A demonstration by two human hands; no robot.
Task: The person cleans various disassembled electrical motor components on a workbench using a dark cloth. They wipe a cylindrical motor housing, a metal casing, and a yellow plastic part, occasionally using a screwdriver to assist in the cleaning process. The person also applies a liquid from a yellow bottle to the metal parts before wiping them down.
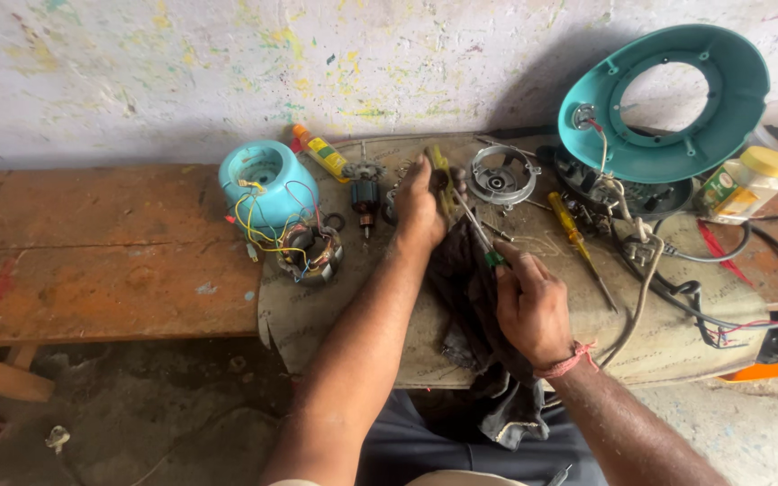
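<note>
My left hand (420, 211) reaches out over the round board (335, 306) and grips a small dark part with a yellow-green piece (440, 175). My right hand (533, 301) holds a thin screwdriver with a green handle (483, 243), whose tip points into that part. A dark rag (470, 306) hangs between my hands and down over the board's front edge.
A teal motor housing (266, 180) with a wired stator (310, 250) lies at the left, a rotor (365, 196) beside it. A metal ring bracket (500, 177), a yellow screwdriver (574, 236), a teal round cover (668, 94), a jar (745, 184) and black cables (740, 297) sit at the right.
</note>
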